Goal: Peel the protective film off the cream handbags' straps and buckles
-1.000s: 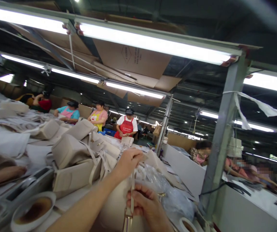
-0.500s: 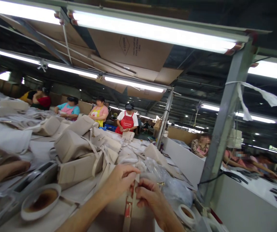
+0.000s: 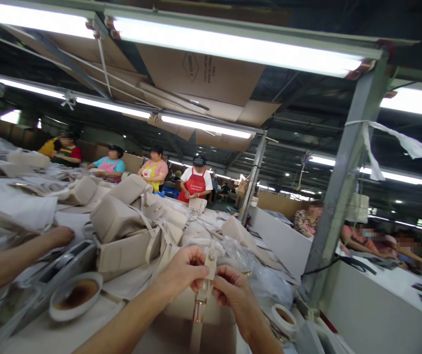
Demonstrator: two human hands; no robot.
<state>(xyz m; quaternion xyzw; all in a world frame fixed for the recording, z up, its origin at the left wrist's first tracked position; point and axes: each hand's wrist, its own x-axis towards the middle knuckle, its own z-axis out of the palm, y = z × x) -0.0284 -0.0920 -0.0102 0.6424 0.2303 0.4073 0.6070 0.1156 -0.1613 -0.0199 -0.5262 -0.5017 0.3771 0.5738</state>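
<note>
The left hand (image 3: 183, 270) is curled shut, pinching the top end of a thin beige strap (image 3: 208, 275) between thumb and fingers; the right hand (image 3: 233, 292) is curled shut too, holding the same strap just below and beside the left one, so the two hands almost touch; the strap hangs down from the hands to a beige bag (image 3: 181, 324) that sits right under them, low in the middle of the view; a small shiny buckle (image 3: 199, 309) sits on the strap below the hands.

To the left on the table (image 3: 34, 334) is a white bowl (image 3: 75, 296) with brown stuff in it; another person's arm (image 3: 15, 258) lies along the table further left, its hand resting flat near a grey metal tray (image 3: 63, 265); behind the hands is a pile of beige bags (image 3: 126, 231) with loose straps; a crinkly clear plastic bag (image 3: 262, 282) lies just to the right of the hands; a small roll of tape (image 3: 283, 317) sits near the right wrist; far back, people in bright aprons (image 3: 195, 183) stand along the table; long lamps (image 3: 233, 46) shine overhead.
</note>
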